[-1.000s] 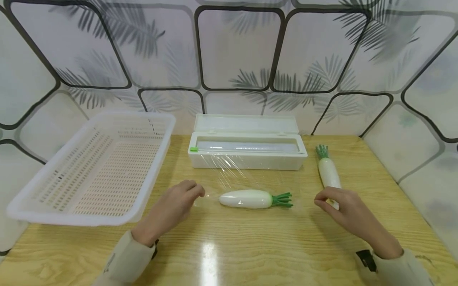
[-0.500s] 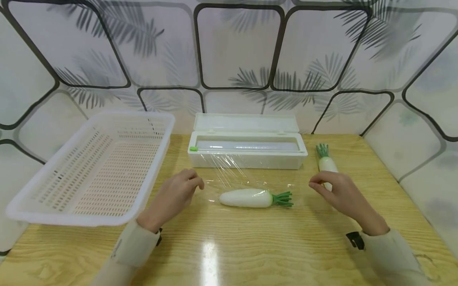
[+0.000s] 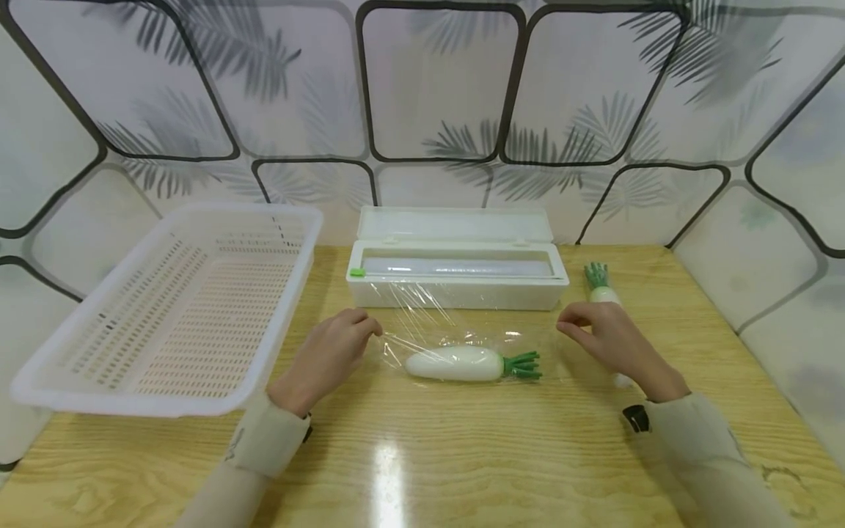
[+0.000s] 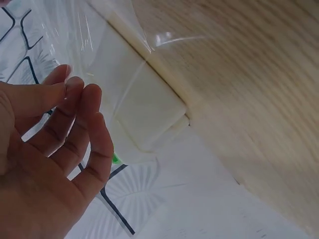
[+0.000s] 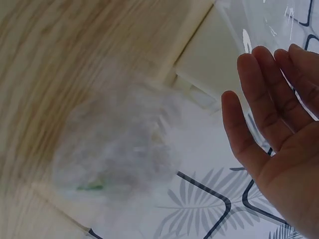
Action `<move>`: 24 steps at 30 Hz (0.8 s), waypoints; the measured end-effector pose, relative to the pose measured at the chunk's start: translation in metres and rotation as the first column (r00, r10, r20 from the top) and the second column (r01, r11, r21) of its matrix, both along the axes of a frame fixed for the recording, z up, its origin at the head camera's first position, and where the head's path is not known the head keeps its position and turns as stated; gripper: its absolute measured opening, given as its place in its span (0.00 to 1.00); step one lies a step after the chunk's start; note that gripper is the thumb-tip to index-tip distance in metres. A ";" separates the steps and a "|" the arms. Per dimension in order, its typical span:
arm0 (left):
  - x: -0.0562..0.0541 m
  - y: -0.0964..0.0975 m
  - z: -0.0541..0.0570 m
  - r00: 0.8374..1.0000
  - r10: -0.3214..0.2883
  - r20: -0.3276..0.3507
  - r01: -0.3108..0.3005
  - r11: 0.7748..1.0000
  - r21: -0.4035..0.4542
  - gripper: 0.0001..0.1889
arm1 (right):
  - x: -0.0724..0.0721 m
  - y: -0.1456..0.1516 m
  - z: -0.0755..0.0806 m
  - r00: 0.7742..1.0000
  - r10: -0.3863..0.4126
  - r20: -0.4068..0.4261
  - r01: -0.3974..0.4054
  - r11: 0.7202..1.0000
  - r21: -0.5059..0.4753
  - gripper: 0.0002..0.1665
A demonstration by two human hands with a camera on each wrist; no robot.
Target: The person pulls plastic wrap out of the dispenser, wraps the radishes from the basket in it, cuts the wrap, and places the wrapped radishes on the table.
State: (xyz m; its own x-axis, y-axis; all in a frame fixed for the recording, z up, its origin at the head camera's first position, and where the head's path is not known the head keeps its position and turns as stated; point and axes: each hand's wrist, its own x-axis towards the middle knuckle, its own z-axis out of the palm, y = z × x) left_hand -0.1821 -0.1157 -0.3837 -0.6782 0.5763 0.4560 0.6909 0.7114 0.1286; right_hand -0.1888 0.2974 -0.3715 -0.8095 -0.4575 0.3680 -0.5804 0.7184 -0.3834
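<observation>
A white radish [image 3: 455, 364] with green stalks lies crosswise on the table, overlapped by clear cling film [image 3: 422, 323] that runs from a white dispenser box [image 3: 455, 295]. My left hand [image 3: 333, 352] pinches the film's left edge between thumb and fingertips, just left of the radish's tip; the left wrist view shows this hand [image 4: 65, 134] beside the shiny film. My right hand [image 3: 610, 341] pinches the film's right side, beyond the green stalks. A second radish [image 3: 602, 295] lies behind that hand, mostly hidden by it.
A white perforated basket [image 3: 264, 359] stands at the left. The dispenser's lid [image 3: 455, 224] is raised, showing the film roll [image 3: 455, 268]; a green slider [image 3: 357, 272] sits at its left end. Patterned sheeting [image 3: 442, 88] rises behind the table [image 3: 475, 455].
Both hands have moved away from the table's front edge, the right one also leftward. The film shows new creases near the left hand and over the radish, which has stayed in place.
</observation>
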 end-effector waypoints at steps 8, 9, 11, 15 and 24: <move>-0.005 0.004 -0.002 0.995 0.043 0.091 -0.039 0.998 -0.050 0.12 | -0.006 0.001 -0.005 0.990 -0.056 0.130 0.044 0.994 0.096 0.05; -0.005 0.005 -0.001 0.991 0.040 0.131 -0.034 0.998 -0.047 0.11 | -0.006 0.001 -0.007 0.988 -0.061 0.139 0.044 0.991 0.123 0.05; -0.004 0.006 -0.001 0.983 0.044 0.180 -0.028 0.995 -0.090 0.11 | -0.007 0.000 -0.009 0.984 -0.070 0.161 0.041 0.983 0.178 0.06; -0.003 0.005 -0.003 0.966 0.032 0.258 0.005 0.990 -0.141 0.08 | -0.006 -0.003 -0.014 0.980 -0.056 0.192 0.003 0.964 0.265 0.08; -0.005 0.006 -0.007 0.945 0.002 0.328 0.046 0.990 -0.137 0.13 | -0.005 -0.011 -0.017 0.977 -0.054 0.204 -0.022 0.937 0.349 0.09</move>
State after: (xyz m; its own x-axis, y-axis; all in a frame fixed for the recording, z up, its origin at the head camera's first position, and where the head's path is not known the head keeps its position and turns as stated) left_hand -0.1866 -0.1097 -0.3909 -0.7624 0.6350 0.1247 0.6435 0.7236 0.2497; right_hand -0.1942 0.2866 -0.3888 -0.8586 -0.5125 0.0114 -0.5023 0.8367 -0.2183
